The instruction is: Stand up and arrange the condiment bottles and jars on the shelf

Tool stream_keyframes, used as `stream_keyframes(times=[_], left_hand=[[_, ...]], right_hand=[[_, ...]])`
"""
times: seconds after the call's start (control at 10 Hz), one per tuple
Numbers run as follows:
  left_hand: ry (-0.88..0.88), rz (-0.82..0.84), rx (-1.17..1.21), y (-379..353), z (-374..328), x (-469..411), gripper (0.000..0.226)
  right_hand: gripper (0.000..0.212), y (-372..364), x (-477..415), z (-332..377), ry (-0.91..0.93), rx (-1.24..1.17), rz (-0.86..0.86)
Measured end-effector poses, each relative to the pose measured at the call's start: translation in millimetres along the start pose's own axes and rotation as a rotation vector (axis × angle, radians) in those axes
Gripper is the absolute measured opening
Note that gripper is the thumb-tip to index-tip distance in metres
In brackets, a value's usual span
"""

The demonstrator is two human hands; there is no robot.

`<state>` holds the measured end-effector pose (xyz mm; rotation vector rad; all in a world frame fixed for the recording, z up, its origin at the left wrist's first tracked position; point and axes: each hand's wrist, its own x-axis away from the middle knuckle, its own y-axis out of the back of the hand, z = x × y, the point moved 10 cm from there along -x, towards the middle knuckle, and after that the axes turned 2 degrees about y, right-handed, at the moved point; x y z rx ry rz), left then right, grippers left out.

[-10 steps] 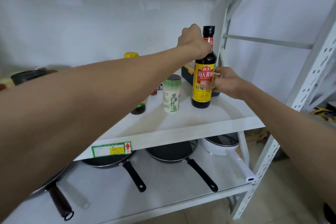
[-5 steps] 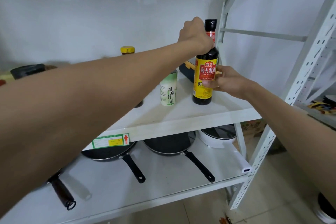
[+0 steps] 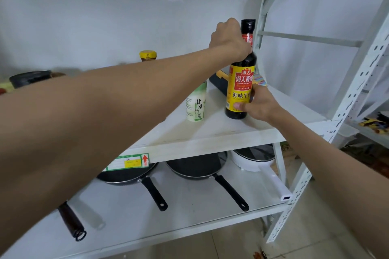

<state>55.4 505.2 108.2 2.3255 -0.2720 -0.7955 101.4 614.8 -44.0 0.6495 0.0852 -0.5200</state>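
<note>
A dark soy sauce bottle [image 3: 240, 88] with a yellow and red label stands upright on the white shelf [image 3: 210, 134], near its right end. My left hand [image 3: 229, 39] is closed around the bottle's neck just below the black cap. My right hand [image 3: 259, 105] grips the lower body of the same bottle from the right. Left of it stands a pale green and white salt jar [image 3: 195, 105], upright and untouched. Further back, a bottle with a yellow cap [image 3: 148, 55] shows above my left forearm, its body hidden.
A dark box with a yellow clasp [image 3: 220, 82] lies behind the soy sauce bottle. Dark lidded containers [image 3: 29, 78] sit at the shelf's far left. The lower shelf holds black frying pans [image 3: 195, 166] and a white pot [image 3: 250, 161]. A perforated upright [image 3: 336, 120] stands on the right.
Both hands have stayed on the soy sauce bottle, which remains upright at about the same spot on the shelf. The view has shifted slightly.
</note>
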Motion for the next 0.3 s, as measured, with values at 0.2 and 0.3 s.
stream_keyframes(times=[0.2, 0.3], left_hand=[[-0.009, 0.089, 0.003, 0, -2, 3, 0.04], [-0.014, 0.104, 0.026, 18, -3, 10, 0.025]], right_hand=[[0.063, -4, 2, 0, 0.018, -0.038, -0.017], [0.054, 3, 9, -4, -0.012, -0.123, -0.005]])
